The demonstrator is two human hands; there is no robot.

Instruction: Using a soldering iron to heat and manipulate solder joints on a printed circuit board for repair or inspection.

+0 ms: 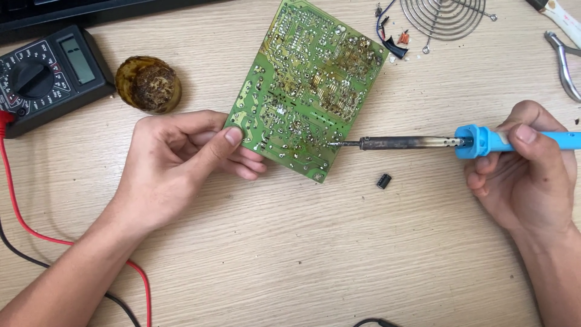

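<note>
left hand [175, 160]: fingers pinch circuit board [308, 85] corner | right hand [526, 175]: fingers wrapped around soldering iron [423, 143], tip touching board's lower edge | capacitor [384, 180] just below tip

Bare table [290, 260] below; small capacitor [384, 180] lies beside circuit board [308, 85].

The soldering iron [423, 143] runs off the right edge, its blue handle partly covered by the right hand [526, 175]. The multimeter [48, 75] is cut by the left edge. Left hand [175, 163] fingers hide beneath the circuit board [308, 85].
</note>
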